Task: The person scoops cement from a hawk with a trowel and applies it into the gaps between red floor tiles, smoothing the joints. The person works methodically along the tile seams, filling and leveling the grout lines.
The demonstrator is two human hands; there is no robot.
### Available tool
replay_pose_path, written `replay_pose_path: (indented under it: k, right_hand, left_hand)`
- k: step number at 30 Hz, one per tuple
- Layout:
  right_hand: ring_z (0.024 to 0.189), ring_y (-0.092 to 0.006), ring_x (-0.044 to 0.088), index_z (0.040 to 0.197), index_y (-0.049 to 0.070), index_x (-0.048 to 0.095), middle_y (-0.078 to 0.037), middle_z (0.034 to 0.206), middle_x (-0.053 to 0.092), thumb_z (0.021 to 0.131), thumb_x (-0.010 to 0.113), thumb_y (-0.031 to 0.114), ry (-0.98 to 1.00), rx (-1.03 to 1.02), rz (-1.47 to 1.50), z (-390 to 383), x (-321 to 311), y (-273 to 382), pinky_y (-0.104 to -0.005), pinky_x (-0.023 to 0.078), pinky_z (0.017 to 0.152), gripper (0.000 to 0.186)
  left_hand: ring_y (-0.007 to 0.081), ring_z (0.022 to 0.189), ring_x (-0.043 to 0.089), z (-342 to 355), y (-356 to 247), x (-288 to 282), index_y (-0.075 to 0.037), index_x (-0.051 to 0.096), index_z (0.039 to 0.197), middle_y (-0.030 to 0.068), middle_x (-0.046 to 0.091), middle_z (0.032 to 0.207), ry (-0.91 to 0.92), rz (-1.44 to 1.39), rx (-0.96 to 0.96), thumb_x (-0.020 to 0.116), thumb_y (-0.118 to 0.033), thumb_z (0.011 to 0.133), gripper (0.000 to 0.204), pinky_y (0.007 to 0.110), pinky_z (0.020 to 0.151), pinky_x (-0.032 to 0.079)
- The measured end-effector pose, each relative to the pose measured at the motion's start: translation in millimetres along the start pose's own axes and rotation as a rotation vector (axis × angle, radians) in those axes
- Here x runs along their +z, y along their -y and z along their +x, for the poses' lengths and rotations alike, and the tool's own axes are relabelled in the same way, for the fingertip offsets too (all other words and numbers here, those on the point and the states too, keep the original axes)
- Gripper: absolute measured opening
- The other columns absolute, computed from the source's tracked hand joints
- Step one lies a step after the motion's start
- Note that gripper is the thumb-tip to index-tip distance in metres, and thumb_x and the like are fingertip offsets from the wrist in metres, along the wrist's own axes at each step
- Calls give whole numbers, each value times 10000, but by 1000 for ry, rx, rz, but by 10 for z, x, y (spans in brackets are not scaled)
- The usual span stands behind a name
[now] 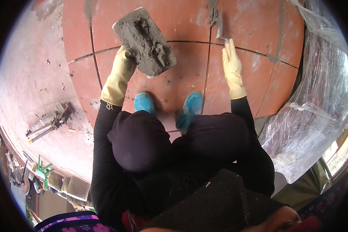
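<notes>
My left hand (119,73) in a yellow rubber glove grips a rectangular board (116,28) heaped with wet grey mortar (145,46). My right hand (232,69), also gloved, holds a small trowel (219,25) by its end, over the red floor tiles (174,23). The trowel's blade lies beside a grey smear of mortar (213,9) along a tile joint at the top. Dark joint lines cross the tiles. My blue boots (144,102) stand on the tiles between my two hands, below my bent knees.
Pale dusty floor (34,77) stretches to the left, with a pile of metal tools or scraps (50,121) on it. Assorted items and a green plastic object (42,170) line the lower left edge. Crumpled clear plastic sheeting (305,127) runs down the right side beside the tiles.
</notes>
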State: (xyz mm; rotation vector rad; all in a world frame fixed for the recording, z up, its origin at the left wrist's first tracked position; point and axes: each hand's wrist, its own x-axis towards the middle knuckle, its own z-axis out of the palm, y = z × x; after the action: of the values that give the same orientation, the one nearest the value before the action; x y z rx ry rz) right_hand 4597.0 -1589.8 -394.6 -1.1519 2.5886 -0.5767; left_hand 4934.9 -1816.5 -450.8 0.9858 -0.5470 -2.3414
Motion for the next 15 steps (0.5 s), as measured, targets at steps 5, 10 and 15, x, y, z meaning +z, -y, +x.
replay_pose_path:
  k: [5, 10, 15]
  right_hand:
    - [980, -362, 677, 1568, 294, 281, -169, 1113, 687, 994, 545, 326, 187, -19, -418, 131, -32, -46, -492, 546, 842, 632]
    - [1036, -407, 648, 1573, 237, 267, -201, 1165, 663, 993, 538, 281, 140, -123, -297, 199, -300, 132, -480, 529, 890, 642]
    - [1040, -386, 648, 1574, 191, 267, -223, 1163, 655, 996, 516, 213, 324, 96, -482, 532, -464, 513, -458, 518, 920, 630]
  left_hand:
    - [202, 998, 639, -36, -128, -42, 7, 525, 1285, 83, 647, 1153, 54, 632, 193, 495, 107, 869, 429, 290, 864, 513]
    - [164, 869, 599, -7, -27, -13, -31, 583, 1203, 56, 625, 1017, -40, -63, 39, 471, -10, 900, 323, 289, 772, 500]
    - [178, 994, 647, 108, -2, -92, 7, 515, 1295, 96, 666, 1098, 287, -135, 156, 524, 143, 863, 454, 256, 899, 516]
